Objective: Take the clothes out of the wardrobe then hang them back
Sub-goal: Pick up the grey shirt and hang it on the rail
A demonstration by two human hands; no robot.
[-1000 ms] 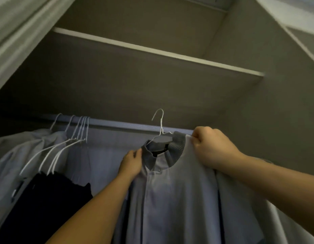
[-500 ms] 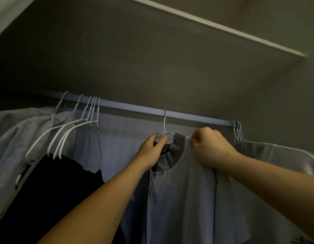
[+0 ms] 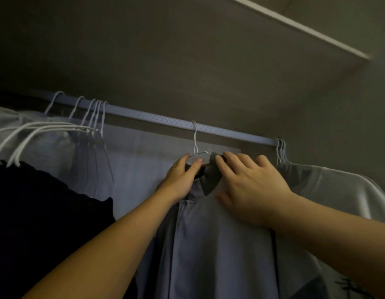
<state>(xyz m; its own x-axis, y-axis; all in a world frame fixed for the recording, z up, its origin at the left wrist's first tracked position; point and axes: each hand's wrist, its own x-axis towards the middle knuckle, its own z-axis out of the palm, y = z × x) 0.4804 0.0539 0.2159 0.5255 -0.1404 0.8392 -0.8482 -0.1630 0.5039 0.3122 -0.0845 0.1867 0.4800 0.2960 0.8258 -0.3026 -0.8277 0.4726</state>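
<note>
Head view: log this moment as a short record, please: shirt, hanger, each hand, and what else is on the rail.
shirt: grey-blue, collared, hangs on the hanger
hanger: white wire, hook over the rail
left hand: pinches the hanger wire at the collar
right hand: fingers straight, laid on the shirt's collar and shoulder
left of shirt: bunch of white hangers, dark garment
right of shirt: pale garment
above: shelf
</note>
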